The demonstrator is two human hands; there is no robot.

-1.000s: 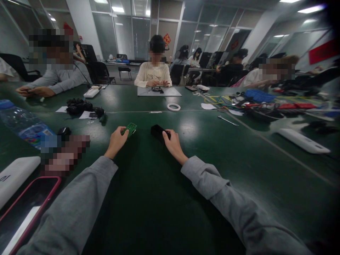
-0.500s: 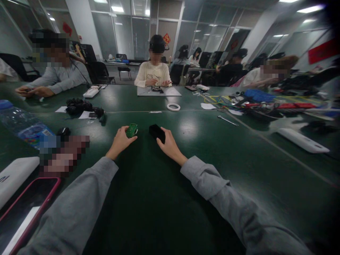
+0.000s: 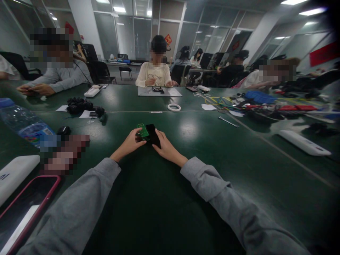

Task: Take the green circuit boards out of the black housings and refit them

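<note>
A small green circuit board [image 3: 143, 131] is gripped between the thumb and fingers of my left hand [image 3: 134, 139]. My right hand [image 3: 166, 144] is closed around a black box-shaped piece [image 3: 153, 135], its longer side slanting down to the right. The board and the black piece are side by side above the green table [image 3: 156, 198], close together at the middle; whether they touch I cannot tell. Part of the board's lower edge is hidden by my left fingers.
A white ring [image 3: 174, 107] and a wrench [image 3: 228, 122] lie farther out. To the left are a water bottle [image 3: 26, 124], a phone [image 3: 25, 212] and black gear [image 3: 82, 107]. Tangled cables [image 3: 220, 100] and a white device [image 3: 302, 142] are on the right. Several people sit around.
My left hand has moved right with the circuit board, bringing it beside the black piece. My right hand has turned the black piece to a steeper slant.
</note>
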